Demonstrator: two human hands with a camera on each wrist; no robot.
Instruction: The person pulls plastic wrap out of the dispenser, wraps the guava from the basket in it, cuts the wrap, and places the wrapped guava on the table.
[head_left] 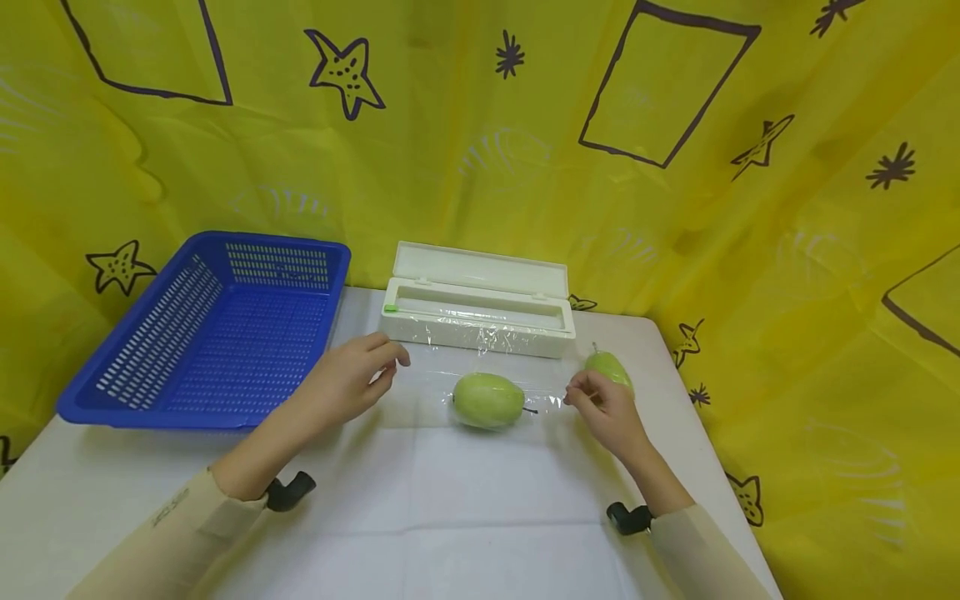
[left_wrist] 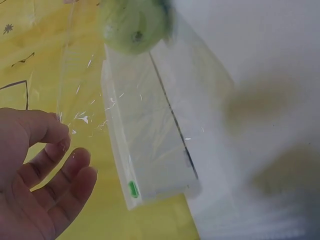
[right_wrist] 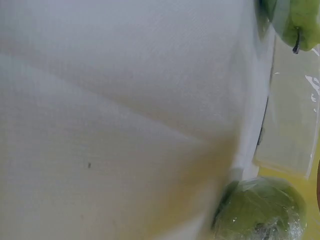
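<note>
A green pear (head_left: pixel 487 401) lies on its side between the two hands, stem to the right. Clear cling film (head_left: pixel 416 404) spreads around it in front of a white dispenser box (head_left: pixel 480 335); whether the film passes over or under the pear I cannot tell. My left hand (head_left: pixel 351 377) pinches the film's edge between thumb and forefinger, left of the pear; the left wrist view shows this hand (left_wrist: pixel 45 175) with its other fingers loosely bent. On the right, my right hand (head_left: pixel 609 412) pinches the film too. Beside it lies a second pear (head_left: pixel 611 367), film-wrapped in the right wrist view (right_wrist: pixel 262 210).
A blue slotted basket (head_left: pixel 247 333) stands at the left of the white-covered table (head_left: pixel 465 517). The dispenser's lid (head_left: pixel 480 268) is raised, and a green slider (head_left: pixel 390 308) sits at its left end. A yellow patterned curtain (head_left: pixel 450 125) hangs behind.
</note>
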